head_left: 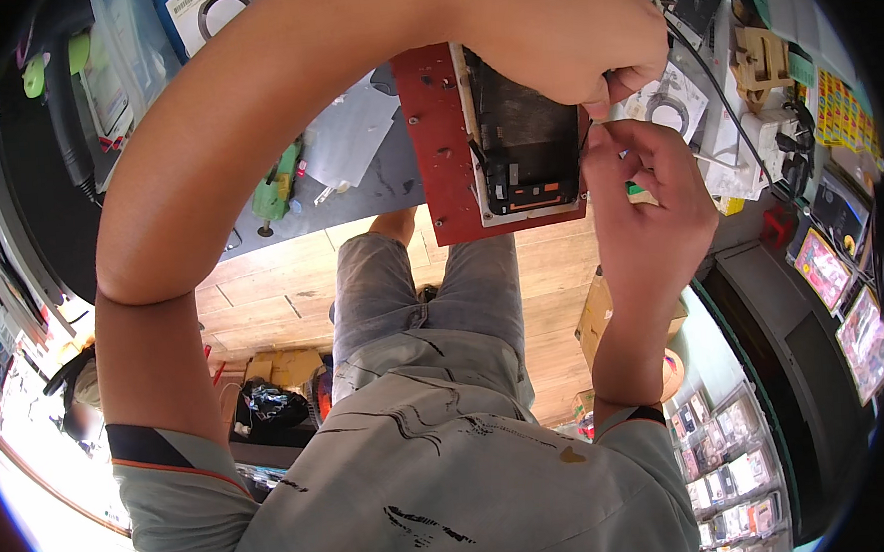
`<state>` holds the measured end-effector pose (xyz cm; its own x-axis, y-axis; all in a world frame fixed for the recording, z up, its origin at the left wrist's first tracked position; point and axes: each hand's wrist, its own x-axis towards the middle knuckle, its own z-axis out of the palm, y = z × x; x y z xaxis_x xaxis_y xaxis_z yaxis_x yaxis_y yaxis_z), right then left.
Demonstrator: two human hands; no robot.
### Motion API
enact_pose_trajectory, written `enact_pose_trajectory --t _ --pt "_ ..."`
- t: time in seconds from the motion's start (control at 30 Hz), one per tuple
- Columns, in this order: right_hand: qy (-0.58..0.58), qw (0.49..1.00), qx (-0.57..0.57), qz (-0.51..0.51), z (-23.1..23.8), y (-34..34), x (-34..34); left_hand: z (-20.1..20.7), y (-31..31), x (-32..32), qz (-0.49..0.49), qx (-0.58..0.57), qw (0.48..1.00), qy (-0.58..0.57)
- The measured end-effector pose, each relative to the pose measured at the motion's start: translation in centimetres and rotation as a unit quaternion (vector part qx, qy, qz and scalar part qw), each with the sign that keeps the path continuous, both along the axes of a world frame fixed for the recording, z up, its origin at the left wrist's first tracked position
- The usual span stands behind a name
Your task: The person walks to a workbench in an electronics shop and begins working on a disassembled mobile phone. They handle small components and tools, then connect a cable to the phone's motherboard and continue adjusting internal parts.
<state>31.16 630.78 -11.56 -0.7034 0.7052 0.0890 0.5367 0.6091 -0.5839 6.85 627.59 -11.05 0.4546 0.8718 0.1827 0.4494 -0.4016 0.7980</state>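
Observation:
An open black phone-like device (526, 122), with small orange and white parts at its near end, lies on a pale-rimmed bed on a red plate (434, 166). My left arm reaches across above it, and my left hand (625, 56) is closed in a pinch at the device's right edge. Just below, my right hand (656, 170) pinches thumb to forefinger at the same edge. The fingertips of both hands nearly meet. A thin dark sliver shows beside them, too small to name. Part of the device's far end is hidden by my left forearm.
Left of the plate, a green tool (280, 190) and clear plastic sheets (354, 131) lie on a grey mat. A black cable (716, 77) runs down the right side. A wooden-coloured holder (761, 59) stands at the far right. Below are a tiled floor and cardboard boxes.

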Motion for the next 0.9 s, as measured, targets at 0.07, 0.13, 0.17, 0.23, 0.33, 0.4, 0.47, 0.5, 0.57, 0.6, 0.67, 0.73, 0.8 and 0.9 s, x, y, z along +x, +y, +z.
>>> enact_pose_trajectory --t 0.07,0.13,0.17,0.23,0.33,0.4,0.47,0.5,0.57,0.6,0.67,0.73,0.8,0.9 --pt "0.011 0.999 -0.041 -0.018 0.3 0.6 0.9 -0.3 0.2 0.2 0.001 0.004 1.000 -0.024" --pt "0.021 0.997 -0.074 -0.026 0.3 1.0 1.8 -0.3 0.3 0.6 0.009 -0.013 1.000 -0.001" --pt "0.030 0.995 -0.096 -0.023 0.2 1.0 2.0 -0.1 0.3 0.7 0.009 -0.027 0.999 0.015" --pt "0.046 0.988 -0.142 -0.022 -0.3 0.9 2.6 1.2 1.0 0.6 -0.010 -0.083 0.995 0.059" --pt "0.036 0.987 -0.157 -0.007 -0.4 0.3 2.5 2.9 1.9 0.5 -0.024 -0.132 0.984 0.115" --pt "0.063 0.987 -0.147 0.008 -1.0 0.0 2.6 3.0 1.0 0.9 -0.002 -0.074 0.990 0.120" --pt "0.076 0.989 -0.129 0.022 -1.1 -0.2 2.7 1.3 0.9 1.4 0.011 -0.005 0.995 0.103" --pt "0.075 0.990 -0.116 0.029 -0.9 -0.2 2.6 -0.5 1.6 1.2 0.005 0.016 0.996 0.092" --pt "0.069 0.993 -0.088 0.037 -1.0 -0.3 2.5 -0.7 2.1 0.9 -0.019 -0.003 0.998 0.061" --pt "0.070 0.994 -0.074 0.044 -1.2 -0.3 2.6 1.1 1.9 0.7 -0.033 -0.045 0.997 0.047" --pt "0.068 0.995 -0.054 0.055 -1.4 -0.3 2.5 3.1 2.3 0.2 -0.067 -0.124 0.989 0.053" --pt "0.066 0.995 -0.045 0.063 -1.5 -0.3 2.3 3.5 3.2 0.3 -0.094 -0.168 0.978 0.087" --pt "0.067 0.995 -0.040 0.066 -1.5 -0.2 2.3 2.7 3.2 0.6 -0.099 -0.148 0.978 0.106" --pt "0.070 0.995 -0.034 0.060 -1.3 -0.3 2.3 1.8 2.1 0.7 -0.079 -0.036 0.994 0.064"
